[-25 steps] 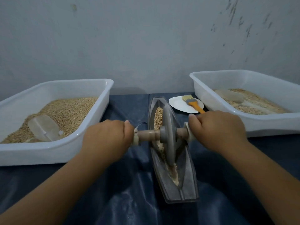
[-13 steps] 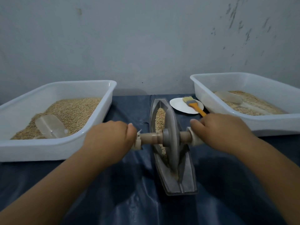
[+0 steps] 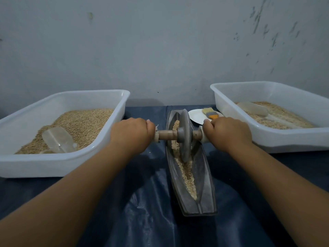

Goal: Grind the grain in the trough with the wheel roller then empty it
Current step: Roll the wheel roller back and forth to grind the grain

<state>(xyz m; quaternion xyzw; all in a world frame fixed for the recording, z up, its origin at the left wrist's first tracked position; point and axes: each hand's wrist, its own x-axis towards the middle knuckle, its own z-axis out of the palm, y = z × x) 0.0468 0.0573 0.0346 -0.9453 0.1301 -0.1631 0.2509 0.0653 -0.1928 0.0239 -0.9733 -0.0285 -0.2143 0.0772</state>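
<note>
head view: long grey boat-shaped metal trough (image 3: 204,177) lying lengthwise on a counter under glossy dark blue sheeting (image 3: 147,202), a coarse line of tan grain (image 3: 187,172) along its groove. grey disc-shaped wheel roller (image 3: 185,136) upright in the groove on a turned wooden axle. left hand (image 3: 131,134) and right hand (image 3: 227,132) curled round the axle ends, hiding them. farther up the trough than half a second ago, with more grain bared nearer the camera. white plastic tubs left (image 3: 53,166) and right (image 3: 284,141), both cut off at the edges.
</note>
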